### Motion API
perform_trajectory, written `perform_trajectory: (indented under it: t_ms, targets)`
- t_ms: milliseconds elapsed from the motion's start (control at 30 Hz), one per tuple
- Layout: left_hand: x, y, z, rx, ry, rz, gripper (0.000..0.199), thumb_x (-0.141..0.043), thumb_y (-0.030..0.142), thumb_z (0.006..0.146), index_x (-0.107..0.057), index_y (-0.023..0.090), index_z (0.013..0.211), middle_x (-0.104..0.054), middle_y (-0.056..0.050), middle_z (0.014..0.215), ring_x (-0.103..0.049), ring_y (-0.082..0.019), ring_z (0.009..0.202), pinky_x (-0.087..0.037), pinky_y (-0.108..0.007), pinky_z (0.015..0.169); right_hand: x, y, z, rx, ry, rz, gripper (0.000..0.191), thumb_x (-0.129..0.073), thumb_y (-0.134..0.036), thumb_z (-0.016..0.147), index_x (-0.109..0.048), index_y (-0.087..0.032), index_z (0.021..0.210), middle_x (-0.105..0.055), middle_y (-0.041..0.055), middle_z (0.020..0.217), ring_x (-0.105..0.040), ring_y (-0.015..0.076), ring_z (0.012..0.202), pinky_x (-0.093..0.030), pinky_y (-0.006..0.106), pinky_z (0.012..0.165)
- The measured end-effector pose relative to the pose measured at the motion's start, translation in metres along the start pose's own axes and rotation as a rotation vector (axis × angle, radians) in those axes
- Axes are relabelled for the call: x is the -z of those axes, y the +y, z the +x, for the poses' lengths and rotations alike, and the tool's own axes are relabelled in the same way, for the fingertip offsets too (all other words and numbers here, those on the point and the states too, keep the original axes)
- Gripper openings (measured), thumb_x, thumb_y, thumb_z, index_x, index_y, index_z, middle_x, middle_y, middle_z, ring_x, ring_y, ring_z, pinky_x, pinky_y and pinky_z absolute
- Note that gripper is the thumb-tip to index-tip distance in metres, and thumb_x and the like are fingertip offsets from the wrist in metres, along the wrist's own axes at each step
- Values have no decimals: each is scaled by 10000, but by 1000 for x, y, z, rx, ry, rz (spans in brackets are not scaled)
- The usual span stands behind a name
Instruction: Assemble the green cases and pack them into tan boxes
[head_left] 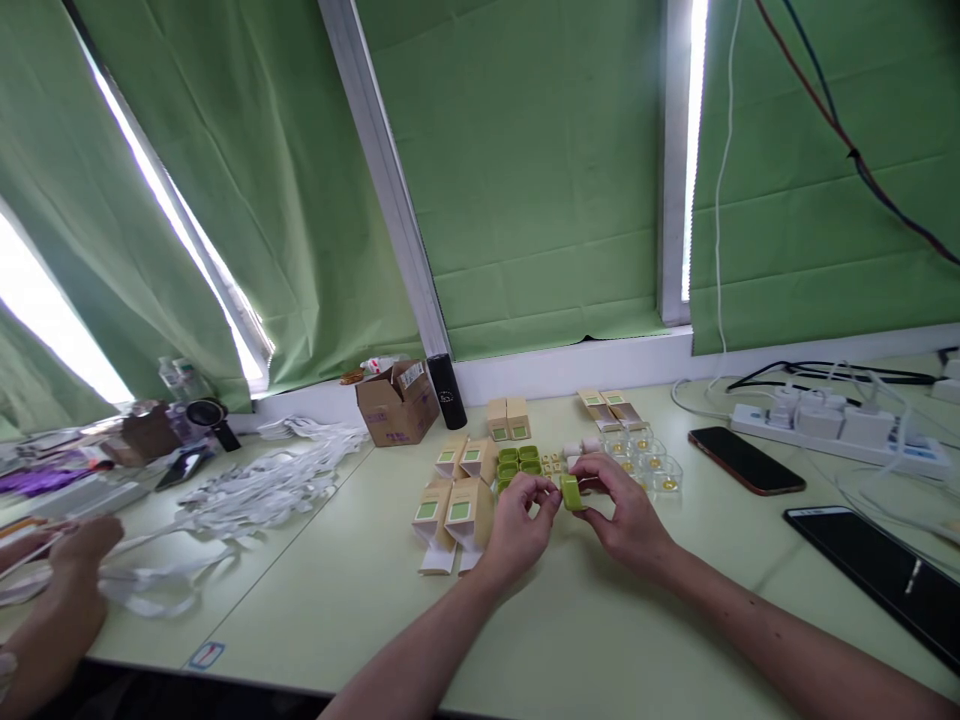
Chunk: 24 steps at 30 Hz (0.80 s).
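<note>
Between thumb and fingers, my right hand (619, 510) grips a small green box (571, 492). My left hand (523, 520) is pinched at the box's left side; whether something small is between its fingertips is too small to tell. Behind my hands sit several green boxes (519, 461) and small gold pieces (551, 463). Beige cartons with green labels (469, 510) stand left of my left hand, their lower flaps out. Clear containers with gold centres (654, 462) are behind my right hand.
Two phones (746, 460) and a power strip (840, 430) lie at the right. A black cylinder (447, 392) and an open cardboard box (397, 405) stand at the back. White straps (277, 480) lie left, near another person's hands (82, 545).
</note>
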<state>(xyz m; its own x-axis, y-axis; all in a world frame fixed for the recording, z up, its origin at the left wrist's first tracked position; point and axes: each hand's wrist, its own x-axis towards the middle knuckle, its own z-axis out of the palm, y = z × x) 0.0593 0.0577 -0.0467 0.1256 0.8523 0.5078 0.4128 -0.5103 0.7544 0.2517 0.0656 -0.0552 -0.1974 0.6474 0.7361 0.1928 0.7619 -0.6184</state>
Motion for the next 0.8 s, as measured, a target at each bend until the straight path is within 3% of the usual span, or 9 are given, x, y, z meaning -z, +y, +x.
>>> perform_trajectory:
  t_ms: [800]
  targets:
    - [3,12,1,80,-41,-127,248,-656,400,921,-623,171,833,-602,-19,752,-537,-130,666,-427,-231,588,-1,-1,1,-17,10,1,262,-688,-188,872,-632,-248,1121,-659,87,1159,-695,252,998,-659,432,855]
